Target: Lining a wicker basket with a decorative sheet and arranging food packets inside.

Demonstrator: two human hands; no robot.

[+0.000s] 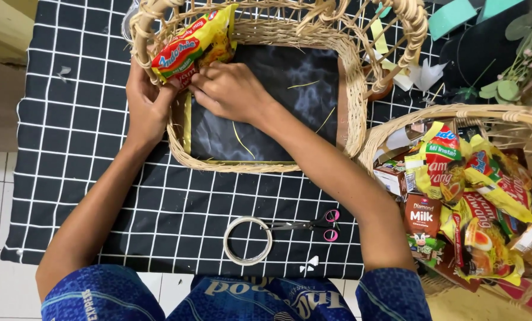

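We see the left hand (148,102) and right hand (230,90) both pinched on a yellow-and-red noodle packet (196,43), held against the far-left inner wall of the wicker basket (354,89). The fingertips are hidden behind the packet and rim. The basket's top edge is cut off. Tape roll (248,240) and scissors (313,225) lie near us on the checked cloth (76,137).

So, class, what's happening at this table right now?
A person's two hands work at the corner of a rattan basket lined with dark paper. The left hand and right hand both grip a yellow-red instant noodle packet against its rim. A tape roll and pink-handled scissors lie on the checked cloth.
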